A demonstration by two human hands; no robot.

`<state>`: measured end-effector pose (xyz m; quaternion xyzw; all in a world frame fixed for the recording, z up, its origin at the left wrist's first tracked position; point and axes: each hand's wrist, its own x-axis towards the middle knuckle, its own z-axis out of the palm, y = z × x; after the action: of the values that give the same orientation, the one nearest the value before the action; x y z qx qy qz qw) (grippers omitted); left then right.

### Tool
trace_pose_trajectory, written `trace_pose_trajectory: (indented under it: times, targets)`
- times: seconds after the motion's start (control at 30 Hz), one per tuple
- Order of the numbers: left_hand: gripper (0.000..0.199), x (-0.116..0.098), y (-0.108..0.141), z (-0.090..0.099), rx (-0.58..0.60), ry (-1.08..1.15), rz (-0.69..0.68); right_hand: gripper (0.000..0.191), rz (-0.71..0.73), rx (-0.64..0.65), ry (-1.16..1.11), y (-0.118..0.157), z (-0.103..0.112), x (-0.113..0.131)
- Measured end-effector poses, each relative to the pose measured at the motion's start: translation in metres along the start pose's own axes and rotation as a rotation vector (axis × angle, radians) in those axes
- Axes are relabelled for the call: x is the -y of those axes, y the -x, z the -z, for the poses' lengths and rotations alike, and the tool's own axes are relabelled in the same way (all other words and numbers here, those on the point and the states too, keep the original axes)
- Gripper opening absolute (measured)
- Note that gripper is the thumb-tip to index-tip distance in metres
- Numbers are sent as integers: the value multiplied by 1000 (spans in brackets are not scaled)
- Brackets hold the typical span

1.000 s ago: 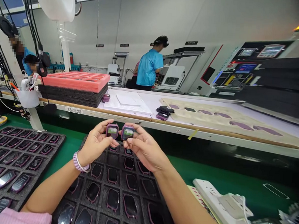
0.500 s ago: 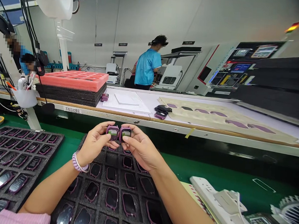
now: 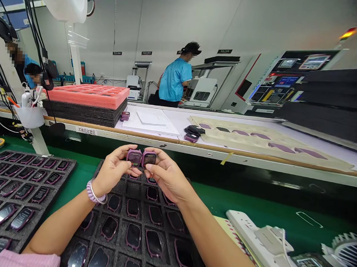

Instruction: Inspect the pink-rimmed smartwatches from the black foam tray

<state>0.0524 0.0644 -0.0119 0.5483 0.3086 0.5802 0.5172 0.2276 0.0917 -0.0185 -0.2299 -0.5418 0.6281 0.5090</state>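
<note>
Both forearms (image 3: pixel 66 219) stretch forward and converge, bringing the left hand (image 3: pixel 116 165) and right hand (image 3: pixel 170 175) nearly level above the black foam tray (image 3: pixel 132 190). The left thumb and fingers pinch one purple-framed smartwatch (image 3: pixel 134 157); the right ones grip a second smartwatch (image 3: pixel 149 159) close beside it, screens facing the wearer.

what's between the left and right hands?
Head view: a purple watch case in the left hand, beside a second case in the right hand.
</note>
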Motion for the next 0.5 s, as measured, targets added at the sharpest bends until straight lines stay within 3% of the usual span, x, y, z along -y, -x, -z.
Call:
trace_pose_trajectory:
  times: [0.3, 0.5]
  targets:
    - [55, -2, -16, 8, 11, -13, -50, 46, 74, -13, -28, -19, 5, 10]
    - [61, -26, -80, -2, 64, -11, -163, 47, 266, -45, 65, -76, 17, 52]
